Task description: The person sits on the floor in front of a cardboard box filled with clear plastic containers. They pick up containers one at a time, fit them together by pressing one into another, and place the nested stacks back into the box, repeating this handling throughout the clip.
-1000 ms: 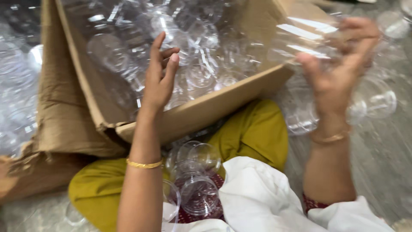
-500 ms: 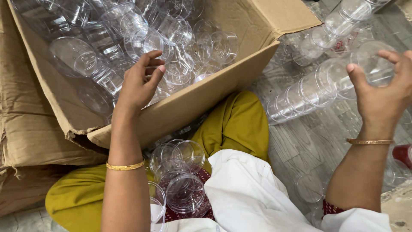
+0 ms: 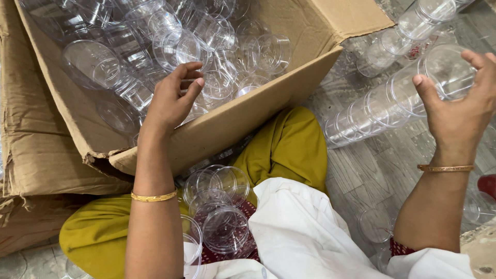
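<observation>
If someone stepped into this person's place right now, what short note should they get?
Left hand: inside the cardboard box, fingers curled over loose clear plastic cups; whether it grips one is unclear.
Right hand: at the top end of a nested cup stack lying on the floor.
Done: a second stack lies behind; several cups in the lap.
Left: many cups in the box.

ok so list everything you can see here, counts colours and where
brown cardboard box: one, open, tilted, top left
clear plastic cups: many, loose in the box
stacked rows of clear cups: two, on the floor at right
loose clear cups: several, on the lap
grey wood-look floor: right side
yellow trousers: centre
white cloth: bottom centre
gold bangles: two, one per wrist
left hand: reaching into the box
right hand: grip on the near stack's end
</observation>
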Tool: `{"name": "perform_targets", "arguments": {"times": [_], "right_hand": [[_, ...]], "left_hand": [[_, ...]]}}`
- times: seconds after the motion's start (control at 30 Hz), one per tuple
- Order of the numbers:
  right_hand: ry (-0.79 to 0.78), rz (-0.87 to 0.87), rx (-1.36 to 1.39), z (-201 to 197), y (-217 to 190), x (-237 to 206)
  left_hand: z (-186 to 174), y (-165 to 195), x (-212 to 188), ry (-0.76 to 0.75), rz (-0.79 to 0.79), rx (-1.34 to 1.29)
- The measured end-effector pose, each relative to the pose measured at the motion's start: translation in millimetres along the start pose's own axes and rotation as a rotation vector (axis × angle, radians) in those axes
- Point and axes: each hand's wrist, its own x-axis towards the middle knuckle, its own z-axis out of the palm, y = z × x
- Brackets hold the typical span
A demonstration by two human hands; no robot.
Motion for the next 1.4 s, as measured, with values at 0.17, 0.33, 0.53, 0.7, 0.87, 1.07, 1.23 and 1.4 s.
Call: {"name": "perform_targets", "arguments": {"times": [0.17, 0.33, 0.53, 0.7, 0.87, 1.07, 1.23, 1.4], "right_hand": [[0.009, 0.064, -0.019, -1, -2, 0], [0.326, 0.48, 0.379, 5, 56, -30], [0.46, 0.944, 0.939, 89, 78, -125], [-0.06, 1.314, 0.977, 173, -3, -175], [0.14, 1.2, 0.672, 211, -13, -141], [0.286, 1.218, 0.977, 226, 10, -116], [0.299, 1.309, 0.893, 242, 58, -70], [0.391, 1.23, 0.998, 266, 124, -20]], "left_hand": [[0, 2, 0, 0.001, 0.007, 0.021], [-1, 3, 0, -0.01, -0.022, 0.01], [1, 3, 1, -0.021, -0.009, -0.01], [3, 5, 7, -0.024, -0.037, 0.007], [8, 13, 15, -0.018, -0.09, 0.015], [16, 12, 28, -0.031, -0.121, 0.013], [26, 12, 43, -0.084, -0.152, 0.052], [42, 14, 66, -0.125, -0.187, 0.092]]}}
